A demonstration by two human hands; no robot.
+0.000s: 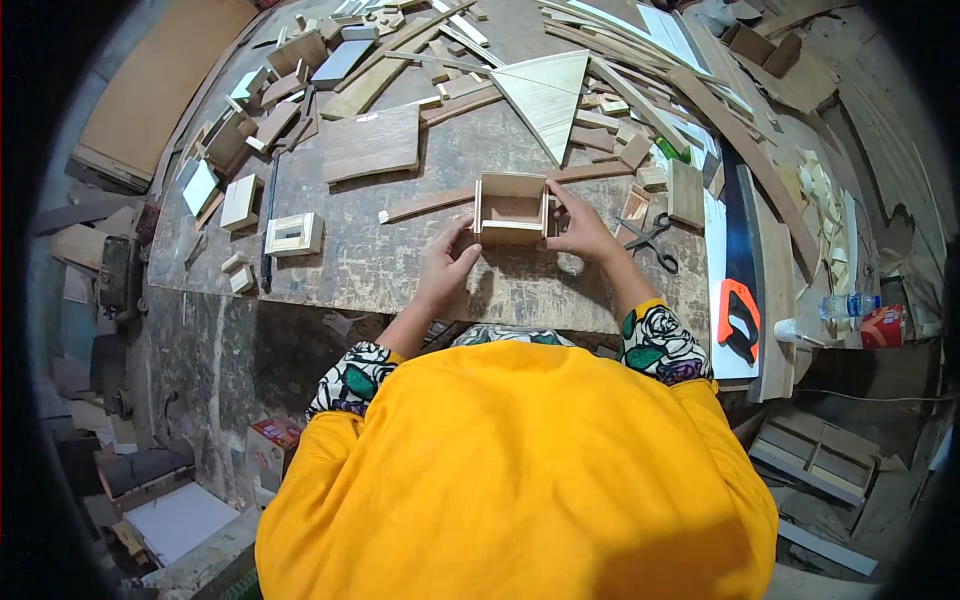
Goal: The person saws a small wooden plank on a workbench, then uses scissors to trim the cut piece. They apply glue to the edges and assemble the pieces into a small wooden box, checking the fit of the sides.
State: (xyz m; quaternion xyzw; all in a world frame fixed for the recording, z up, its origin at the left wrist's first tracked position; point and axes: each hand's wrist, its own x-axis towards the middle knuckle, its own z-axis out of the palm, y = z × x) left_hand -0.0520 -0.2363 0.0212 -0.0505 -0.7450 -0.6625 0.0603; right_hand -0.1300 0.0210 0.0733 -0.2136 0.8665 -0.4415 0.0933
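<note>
A small open wooden box (512, 187) is held between my two hands near the front of the worktable. My left hand (447, 262) grips its left side, fingers bent against the wall. On the opposite side, my right hand (580, 228) presses with thumb and fingers. The box's open side faces up toward me, showing its pale inner walls. Just right of my right hand lie dark-handled scissors (650, 236) beside a small wooden block piece (635, 205). A long wooden strip (430, 204) runs behind the box.
Wood offcuts crowd the table's far side, with a flat board (372, 143) and a triangular panel (545, 95) among them. Small wooden boxes (294, 234) sit at left. An orange-handled saw (738, 322) lies at right, near a plastic bottle (848, 306) and a white cup (787, 330).
</note>
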